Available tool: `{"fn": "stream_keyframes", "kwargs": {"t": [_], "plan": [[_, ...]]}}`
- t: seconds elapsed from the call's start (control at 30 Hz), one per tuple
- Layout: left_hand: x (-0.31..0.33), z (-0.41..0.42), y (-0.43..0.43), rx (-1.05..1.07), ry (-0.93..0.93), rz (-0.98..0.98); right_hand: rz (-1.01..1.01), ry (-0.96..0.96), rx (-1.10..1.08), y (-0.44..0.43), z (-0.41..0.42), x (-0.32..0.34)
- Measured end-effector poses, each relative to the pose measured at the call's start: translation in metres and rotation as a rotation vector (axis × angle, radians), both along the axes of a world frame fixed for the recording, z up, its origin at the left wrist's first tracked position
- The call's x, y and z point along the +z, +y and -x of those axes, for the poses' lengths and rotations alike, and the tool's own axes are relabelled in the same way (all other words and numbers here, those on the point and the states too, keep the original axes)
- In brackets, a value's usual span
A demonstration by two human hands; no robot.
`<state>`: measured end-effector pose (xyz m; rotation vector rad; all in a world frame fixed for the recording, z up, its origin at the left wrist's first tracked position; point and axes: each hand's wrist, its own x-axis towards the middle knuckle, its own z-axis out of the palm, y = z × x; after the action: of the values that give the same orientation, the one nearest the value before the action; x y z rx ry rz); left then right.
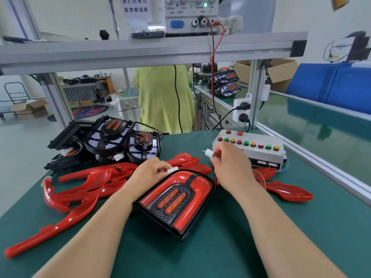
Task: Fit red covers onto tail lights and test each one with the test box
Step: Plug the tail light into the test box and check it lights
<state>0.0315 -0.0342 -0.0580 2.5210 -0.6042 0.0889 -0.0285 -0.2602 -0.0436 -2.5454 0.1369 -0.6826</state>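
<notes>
1. Left hand (152, 171) pinches a small white plastic connector (173, 169) at the far edge of the red-covered black tail light (176, 199), which lies on the green bench mat (261, 237);
2. Right hand (228, 163) pinches a second white plug (208, 153) just in front of the grey button-topped test box (251, 150).

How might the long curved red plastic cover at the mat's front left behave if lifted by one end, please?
The long curved red plastic cover looks thin, so it is probably light and slightly springy. Its glossy surface may slip when gripped.

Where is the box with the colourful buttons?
In the head view, the test box sits on the right of the green table, just behind the right hand.
</notes>
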Motion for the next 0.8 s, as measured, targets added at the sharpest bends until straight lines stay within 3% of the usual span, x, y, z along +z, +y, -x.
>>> {"fn": "stream_keyframes", "kwargs": {"t": [0.17,0.27,0.37,0.57,0.8], "plan": [[0.001,0.007,0.008,0.045,0.084,0.288,-0.038,0.279,0.196,0.015,0.008,0.003],[0.001,0.009,0.012,0.023,0.103,0.314,-0.041,0.358,0.229,0.006,0.012,0.013],[0.002,0.009,0.017,0.012,0.083,0.325,-0.204,0.480,0.308,-0.002,0.016,0.018],[0.014,0.009,0.024,0.005,0.087,0.267,-0.237,0.218,0.270,0.004,0.013,0.011],[0.026,0.019,0.011,-0.032,0.073,0.226,-0.299,0.145,0.373,0.020,0.013,0.005]]}}
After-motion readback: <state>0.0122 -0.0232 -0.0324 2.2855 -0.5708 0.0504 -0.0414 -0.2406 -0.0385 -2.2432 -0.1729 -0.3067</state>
